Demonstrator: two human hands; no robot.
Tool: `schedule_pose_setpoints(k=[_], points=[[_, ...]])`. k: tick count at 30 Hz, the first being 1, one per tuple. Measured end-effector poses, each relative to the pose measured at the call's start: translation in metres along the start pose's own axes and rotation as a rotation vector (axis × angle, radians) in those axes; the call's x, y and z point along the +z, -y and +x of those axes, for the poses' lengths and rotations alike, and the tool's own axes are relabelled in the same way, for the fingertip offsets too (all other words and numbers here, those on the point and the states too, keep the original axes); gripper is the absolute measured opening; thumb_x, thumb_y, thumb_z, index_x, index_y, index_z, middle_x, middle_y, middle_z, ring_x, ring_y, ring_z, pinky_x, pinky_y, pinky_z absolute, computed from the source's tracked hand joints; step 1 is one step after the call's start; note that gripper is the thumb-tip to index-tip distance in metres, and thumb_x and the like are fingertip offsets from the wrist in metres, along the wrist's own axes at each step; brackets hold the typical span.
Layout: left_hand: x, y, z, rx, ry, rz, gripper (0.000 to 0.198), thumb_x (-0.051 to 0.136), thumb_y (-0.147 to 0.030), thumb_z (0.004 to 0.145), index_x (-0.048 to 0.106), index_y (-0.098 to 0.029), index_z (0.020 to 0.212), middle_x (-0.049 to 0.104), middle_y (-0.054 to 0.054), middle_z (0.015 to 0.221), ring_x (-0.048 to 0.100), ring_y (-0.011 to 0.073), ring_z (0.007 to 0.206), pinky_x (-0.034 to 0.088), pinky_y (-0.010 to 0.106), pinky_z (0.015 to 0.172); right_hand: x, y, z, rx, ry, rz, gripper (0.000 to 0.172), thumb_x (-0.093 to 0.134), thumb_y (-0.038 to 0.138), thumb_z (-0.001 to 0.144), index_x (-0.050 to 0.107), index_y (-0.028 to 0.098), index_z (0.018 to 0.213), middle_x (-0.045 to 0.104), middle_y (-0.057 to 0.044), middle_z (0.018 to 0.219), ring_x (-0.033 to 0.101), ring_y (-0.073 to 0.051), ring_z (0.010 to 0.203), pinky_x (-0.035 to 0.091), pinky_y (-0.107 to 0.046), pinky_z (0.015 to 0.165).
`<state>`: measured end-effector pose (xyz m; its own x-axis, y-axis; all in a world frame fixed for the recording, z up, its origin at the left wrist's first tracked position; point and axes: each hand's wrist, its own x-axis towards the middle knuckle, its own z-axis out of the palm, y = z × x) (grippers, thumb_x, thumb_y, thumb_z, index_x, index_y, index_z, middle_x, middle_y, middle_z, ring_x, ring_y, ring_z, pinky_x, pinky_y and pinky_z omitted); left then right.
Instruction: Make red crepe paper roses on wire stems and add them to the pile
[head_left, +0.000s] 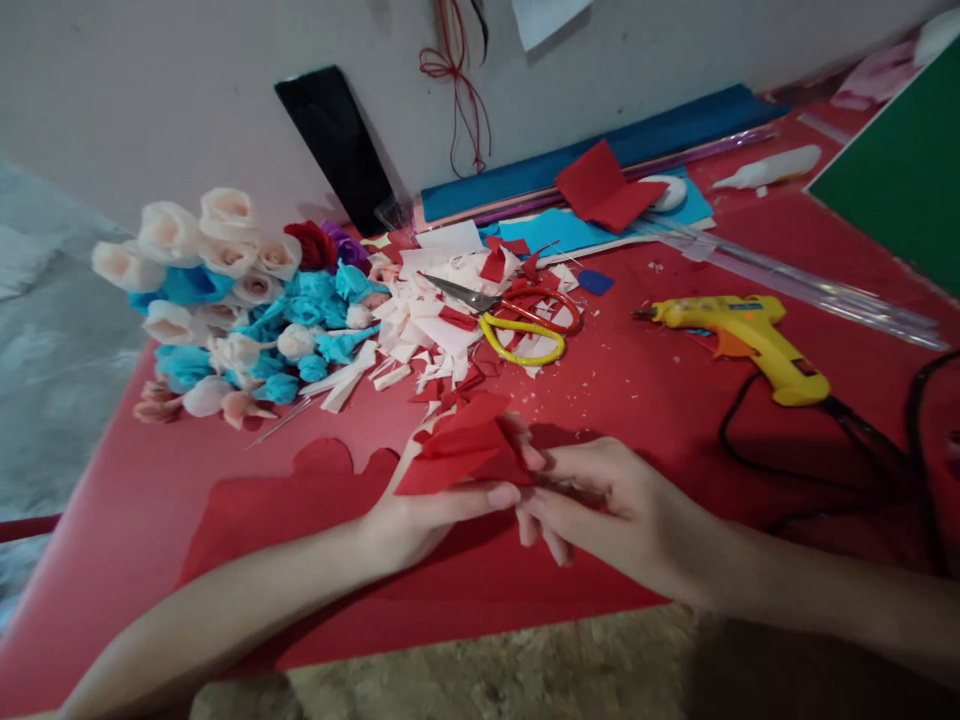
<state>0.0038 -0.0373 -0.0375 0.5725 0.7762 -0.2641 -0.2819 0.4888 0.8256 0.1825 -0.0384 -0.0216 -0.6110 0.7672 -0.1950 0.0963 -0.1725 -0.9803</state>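
A folded piece of red crepe paper [469, 450] lies in my left hand [420, 520], whose thumb presses along its lower edge. My right hand [615, 500] meets it from the right, thumb and fingers pinched together at the paper's right corner; what exactly sits between those fingertips is hidden. Beneath both hands a larger red paper sheet [255, 530] with a scalloped top edge rests on the red table [97, 560]. Scissors [517, 320] with red and yellow handles lie on paper scraps [427, 270] beyond my hands.
Paper flowers [247, 300] are heaped at the left. A yellow glue gun [750, 340] with a black cord lies at the right. A dark phone [337, 150] leans on the wall. Blue paper rolls [600, 145], a white glue bottle [772, 168] and a green board [900, 170] line the back.
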Motion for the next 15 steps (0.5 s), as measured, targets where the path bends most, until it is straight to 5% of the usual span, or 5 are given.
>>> schedule_pose_setpoints(k=[9,15], points=[[0.001,0.004,0.004,0.133,-0.097,0.089,0.017,0.065,-0.023,0.074,0.061,-0.016,0.089,0.066,0.005,0.082,0.064,0.0166,0.065,0.052,0.034,0.074,-0.003,0.0,0.004,-0.049,-0.083,-0.095,0.019,0.05,0.023,0.082,0.053,0.013,0.066,0.05,0.002,0.055,0.045,-0.006,0.05,0.032,-0.02,0.047],[-0.006,-0.004,0.008,0.155,-0.144,0.134,0.057,0.074,-0.013,0.062,0.052,-0.026,0.113,0.06,0.006,0.119,0.059,0.0236,0.105,0.05,0.03,0.085,-0.023,0.012,-0.002,-0.004,-0.04,-0.338,0.027,0.049,0.028,0.085,0.053,0.016,0.061,0.045,0.004,0.049,0.042,-0.006,0.044,0.028,-0.021,0.042]])
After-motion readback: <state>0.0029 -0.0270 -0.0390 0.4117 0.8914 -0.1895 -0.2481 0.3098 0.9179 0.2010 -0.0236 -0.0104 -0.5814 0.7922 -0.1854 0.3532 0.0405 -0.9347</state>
